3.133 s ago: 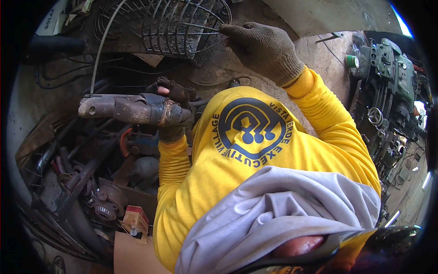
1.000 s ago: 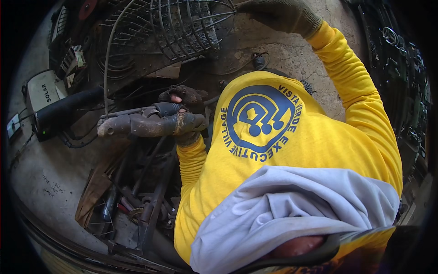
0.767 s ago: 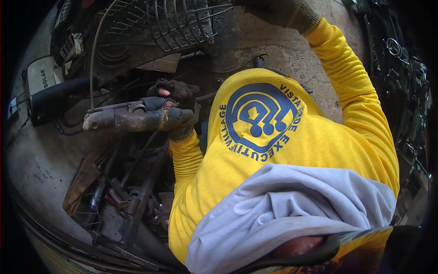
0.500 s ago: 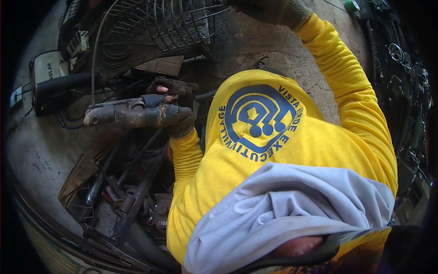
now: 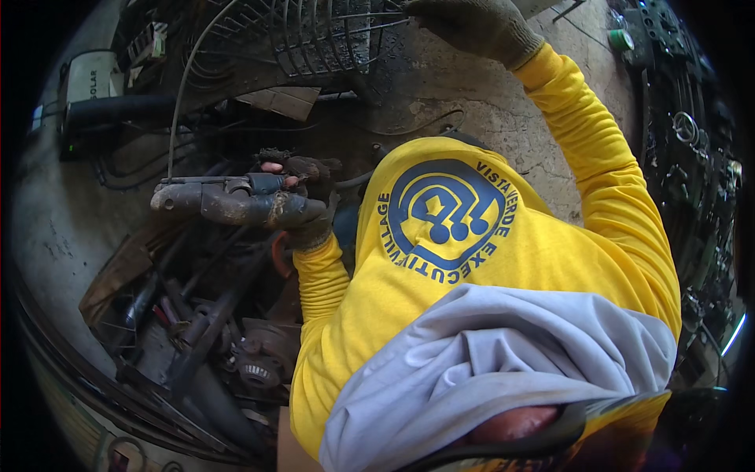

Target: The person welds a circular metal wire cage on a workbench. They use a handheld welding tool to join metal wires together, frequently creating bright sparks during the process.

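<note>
My left hand (image 5: 312,179), in a dark worn glove with bare fingertips showing, is closed around a welding electrode holder (image 5: 248,207). The holder is grimy, with tape or cord wound on it. A thin electrode rod (image 5: 175,118) rises from its jaw end and curves up past a metal wire rack (image 5: 318,38). Behind the hand a cable (image 5: 354,181) runs toward my body. At the top edge, my gloved right hand (image 5: 480,30) has its fingers together at the end of a metal rod (image 5: 385,14) of the rack. Its fingertips are partly hidden.
A welding machine (image 5: 86,82) stands at the far left. Piled metal parts (image 5: 193,330) lie below my left arm, with a piece of cardboard (image 5: 287,101) beneath the rack. Dark metal scrap (image 5: 680,157) lines the right side, near a green-rimmed roll (image 5: 620,39).
The view has shifted, so the rack and my right hand sit lower in the picture. My left hand still grips the electrode holder, and the right stays at the rod.
</note>
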A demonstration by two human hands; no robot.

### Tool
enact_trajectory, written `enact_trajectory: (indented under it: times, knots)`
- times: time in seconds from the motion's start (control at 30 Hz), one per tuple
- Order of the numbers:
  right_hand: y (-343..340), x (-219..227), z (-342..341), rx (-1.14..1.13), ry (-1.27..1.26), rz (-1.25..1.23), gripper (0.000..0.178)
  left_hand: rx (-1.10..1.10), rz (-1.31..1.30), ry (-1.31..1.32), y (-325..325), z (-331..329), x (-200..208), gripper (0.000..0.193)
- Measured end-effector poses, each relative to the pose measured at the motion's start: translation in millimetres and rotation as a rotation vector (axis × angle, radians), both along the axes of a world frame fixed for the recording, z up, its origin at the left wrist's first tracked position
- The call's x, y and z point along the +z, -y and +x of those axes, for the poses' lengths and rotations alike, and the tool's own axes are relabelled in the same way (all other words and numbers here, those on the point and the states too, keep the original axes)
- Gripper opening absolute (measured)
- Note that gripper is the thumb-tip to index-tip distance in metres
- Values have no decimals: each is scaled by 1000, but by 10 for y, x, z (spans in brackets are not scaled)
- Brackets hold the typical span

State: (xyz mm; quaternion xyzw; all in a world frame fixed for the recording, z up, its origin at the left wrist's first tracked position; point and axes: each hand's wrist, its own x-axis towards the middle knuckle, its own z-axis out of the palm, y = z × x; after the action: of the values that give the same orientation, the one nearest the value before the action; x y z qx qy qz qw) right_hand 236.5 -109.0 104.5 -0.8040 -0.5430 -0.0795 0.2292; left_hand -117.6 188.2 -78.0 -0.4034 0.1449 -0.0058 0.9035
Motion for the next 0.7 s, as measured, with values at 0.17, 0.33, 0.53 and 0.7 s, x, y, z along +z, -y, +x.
enact_trajectory:
  times: [0.17,0.33,0.53,0.7]
  knots:
    - [-312,106,-57,31,-27,21,16,76,314,-6,86,-439,112,15]
    - [-680,126,-76,71,-59,-6,18,123,344,-33,256,-848,200,16]
    - [-851,95,-31,69,1,-71,18,100,78,77,445,-997,-27,18]
    - [-751,57,76,81,-27,-60,17,-69,70,59,363,-1025,-299,20]
